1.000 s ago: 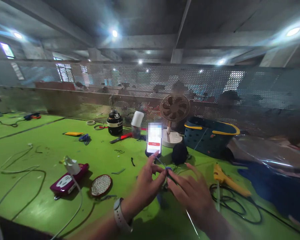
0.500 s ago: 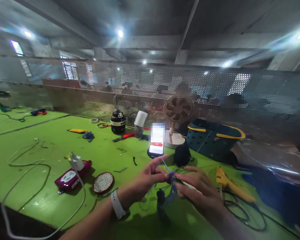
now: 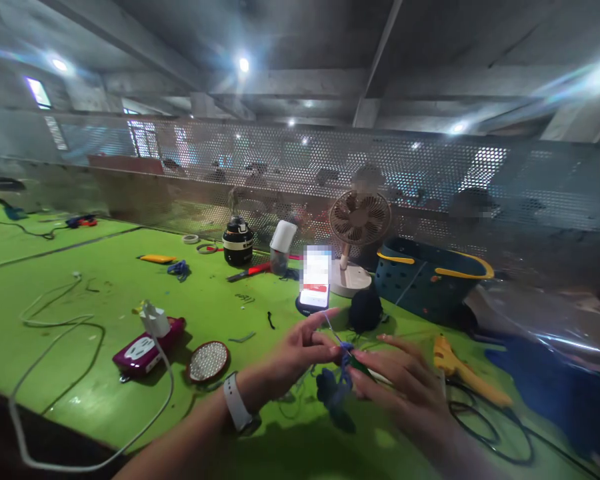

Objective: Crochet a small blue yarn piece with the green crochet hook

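A small piece of blue crochet work [image 3: 334, 393] hangs between my hands over the green table. My left hand [image 3: 303, 347], wearing a white-banded watch [image 3: 237, 403], pinches the work's upper edge between thumb and fingers. A strand of yarn [image 3: 331, 325] runs taut over its raised index finger. My right hand [image 3: 400, 373] grips a crochet hook with a green handle [image 3: 361, 367], its tip in the blue stitches. Just beyond the hands sits a dark ball of yarn [image 3: 365, 311]. A lit phone [image 3: 314, 297] leans on a stand behind the left hand.
A small fan [image 3: 360, 217] and a dark basket with yellow handles [image 3: 410, 283] stand at the back. On the right lies a yellow glue gun [image 3: 467, 373] with its cord. A purple power strip [image 3: 143, 350] and a round studded mirror-like disc [image 3: 209, 362] lie left.
The hanging crochet piece has swung and turned, showing more of its blue face. My hands keep their hold, with the hook slightly shifted. The whole view has moved slightly.
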The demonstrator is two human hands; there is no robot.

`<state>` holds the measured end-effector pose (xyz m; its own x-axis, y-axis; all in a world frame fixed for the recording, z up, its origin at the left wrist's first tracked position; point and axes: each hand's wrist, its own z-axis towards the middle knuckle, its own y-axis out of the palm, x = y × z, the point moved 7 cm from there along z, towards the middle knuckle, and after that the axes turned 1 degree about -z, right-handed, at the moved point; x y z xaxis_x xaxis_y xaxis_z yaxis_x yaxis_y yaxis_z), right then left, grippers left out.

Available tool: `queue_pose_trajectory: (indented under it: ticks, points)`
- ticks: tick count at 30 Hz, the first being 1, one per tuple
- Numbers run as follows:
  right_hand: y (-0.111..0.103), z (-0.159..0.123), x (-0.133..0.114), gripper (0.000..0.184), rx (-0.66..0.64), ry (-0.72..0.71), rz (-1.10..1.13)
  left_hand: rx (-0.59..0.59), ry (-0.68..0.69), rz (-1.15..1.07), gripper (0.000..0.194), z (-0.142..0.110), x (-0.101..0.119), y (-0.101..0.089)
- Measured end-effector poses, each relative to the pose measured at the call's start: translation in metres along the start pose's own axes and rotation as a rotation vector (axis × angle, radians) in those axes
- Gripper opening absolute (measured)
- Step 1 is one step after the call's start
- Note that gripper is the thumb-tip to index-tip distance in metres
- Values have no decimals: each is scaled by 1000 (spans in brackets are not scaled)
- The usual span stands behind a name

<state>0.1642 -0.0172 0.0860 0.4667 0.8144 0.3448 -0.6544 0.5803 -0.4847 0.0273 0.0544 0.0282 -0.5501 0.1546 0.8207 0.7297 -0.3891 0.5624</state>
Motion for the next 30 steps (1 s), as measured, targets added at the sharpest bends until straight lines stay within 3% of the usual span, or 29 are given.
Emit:
queue_pose_trajectory:
  ticks: [5, 10, 14, 19, 23, 26, 30]
  points:
    - [2, -2, 10, 18, -63, -5, 85, -71, -65, 51, 66, -1, 6, 0]
    - [7, -2, 11, 18, -173, 2, 80, -4, -25, 225, 75, 2, 10, -8]
    - [9, -2, 8, 19, -186, 8, 64, 61, 99, 540, 76, 1, 16, -11]
    - [10, 0, 13, 22, -199, 93, 110, 107, 312, 996, 66, -7, 31, 0]
    - [4, 3, 22, 18, -124, 149, 274, 84, 409, 1187, 62, -12, 38, 11]
    - [2, -1, 40, 11, -35, 401, 451, 35, 424, 1180, 60, -13, 38, 14]
    - [15, -36, 71, 14, 157, 1010, 717, -12, 435, 1117, 63, -13, 37, 13]
